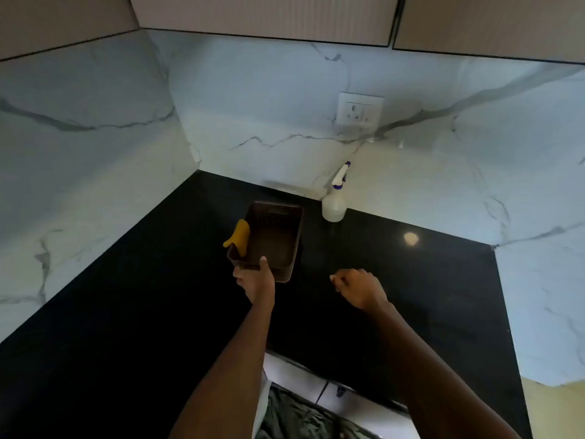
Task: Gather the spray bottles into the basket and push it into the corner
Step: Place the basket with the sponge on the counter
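While it sits on the glossy black counter [126, 296], the brown perforated plastic basket [269, 236] is rectangular, with a yellow cloth [239, 236] draped over its left rim. The left hand [256, 282] pinches its near rim, thumb on top. Just right of it, by the marble wall [269, 122], stands a translucent round bottle [334, 204] with a white-and-blue trigger. The right hand [361, 291] hovers loosely curled, holding nothing.

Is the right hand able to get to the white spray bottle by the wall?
Probably yes. The right hand is empty, and only bare black countertop lies between it and the white spray bottle; the brown plastic basket sits off to the left.
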Motion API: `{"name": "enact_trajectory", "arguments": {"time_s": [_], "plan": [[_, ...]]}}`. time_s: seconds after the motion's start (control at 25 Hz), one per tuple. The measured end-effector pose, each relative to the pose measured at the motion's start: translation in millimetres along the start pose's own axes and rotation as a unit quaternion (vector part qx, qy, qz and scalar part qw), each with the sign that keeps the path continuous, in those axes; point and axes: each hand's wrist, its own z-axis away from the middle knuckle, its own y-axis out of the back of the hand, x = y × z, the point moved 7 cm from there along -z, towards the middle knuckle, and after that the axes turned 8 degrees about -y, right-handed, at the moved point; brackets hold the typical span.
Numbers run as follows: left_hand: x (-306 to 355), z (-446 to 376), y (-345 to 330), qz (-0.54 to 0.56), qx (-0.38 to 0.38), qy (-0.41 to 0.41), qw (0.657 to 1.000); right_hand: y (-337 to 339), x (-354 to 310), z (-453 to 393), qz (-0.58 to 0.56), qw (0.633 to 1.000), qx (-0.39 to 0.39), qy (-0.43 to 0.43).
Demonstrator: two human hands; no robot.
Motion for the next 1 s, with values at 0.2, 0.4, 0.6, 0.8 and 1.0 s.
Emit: {"name": "enact_trajectory", "arguments": {"time_s": [0.2,0.4,0.6,0.8,1.0], "plan": [[1.5,-4.0,-18.7,-0.023,0.001,0.038,0.999,11.0,17.1,-34.8,0.015,1.000,0.011,0.016],[2.6,-18.6,-31.4,-0.072,-0.056,-0.023,0.996,40.2,41.9,-60.4,0.005,0.991,0.131,0.039],[-1.1,-17.2,-47.1,-0.114,-0.139,-0.104,0.978,56.6,59.5,-67.5,0.032,0.985,0.161,0.042],[7.5,-1.9,-85.3,-0.232,-0.229,-0.209,0.922,51.1,79.0,-59.4,0.106,0.984,0.137,0.031],[12.9,17.1,-125.4,-0.286,-0.276,-0.268,0.877,37.2,121.8,-44.0,0.081,0.992,0.099,-0.007]]}}
